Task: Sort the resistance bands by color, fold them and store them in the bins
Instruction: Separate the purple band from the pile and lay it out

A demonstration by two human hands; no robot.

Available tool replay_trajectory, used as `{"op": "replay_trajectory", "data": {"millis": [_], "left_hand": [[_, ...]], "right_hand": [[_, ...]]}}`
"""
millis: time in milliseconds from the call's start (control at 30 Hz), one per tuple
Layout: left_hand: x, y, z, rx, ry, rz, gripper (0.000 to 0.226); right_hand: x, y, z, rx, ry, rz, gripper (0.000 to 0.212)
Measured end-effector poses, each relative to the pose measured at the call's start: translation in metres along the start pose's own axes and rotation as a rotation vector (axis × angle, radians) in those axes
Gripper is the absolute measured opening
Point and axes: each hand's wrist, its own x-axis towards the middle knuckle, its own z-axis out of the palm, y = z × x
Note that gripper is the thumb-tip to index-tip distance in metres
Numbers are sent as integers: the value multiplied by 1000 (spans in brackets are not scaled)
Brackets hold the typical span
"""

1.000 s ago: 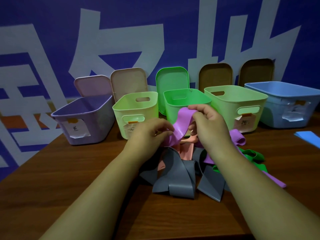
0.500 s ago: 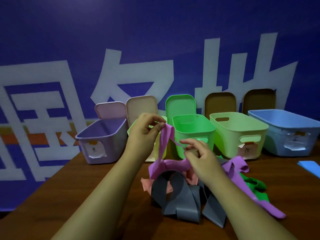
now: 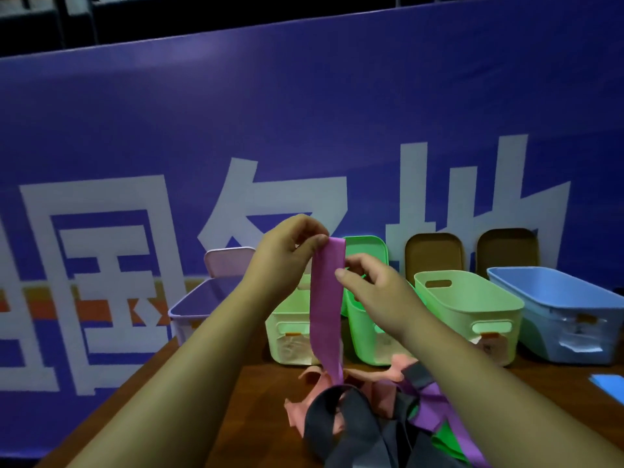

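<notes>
Purple band (image 3: 326,305), newly drawn up from the pile (image 3: 354,423), hung straight: left hand (image 3: 287,258) pinched its top, right hand (image 3: 371,288) pinched its edge; folding seemed next.

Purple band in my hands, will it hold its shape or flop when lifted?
Probably floppy: the purple band hangs limp from the left hand. Likely light, since a mere pinch carries it. Its lower end may drag the pile.
</notes>
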Motion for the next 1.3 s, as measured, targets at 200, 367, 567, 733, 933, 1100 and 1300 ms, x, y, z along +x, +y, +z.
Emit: {"op": "replay_trajectory", "data": {"millis": [200,367,567,733,933,1100,1300], "left_hand": [[15,11,-18,-24,46,9,5],[20,9,-34,-38,84,-20,6],[-2,-4,-45,-314,50,-268,28],[-63,-36,-41,-596,-143,-461,42],[-124,-63,-60,-513,-227,-517,35],[-153,-76,-86,-449,-246,-565,24],[-190,-92,-128,-456,-204,-717,21]], "right_hand": [[30,-41,-4,-78,-9,-73,16],[41,-58,4,-55,-32,-133,13],[51,-75,18,31,-23,-118,16],[57,-77,39,146,-29,-81,17],[64,-77,79,229,-51,-15,20],[67,-79,118,339,-88,-8,13],[68,-62,170,253,-62,15,11]]}}
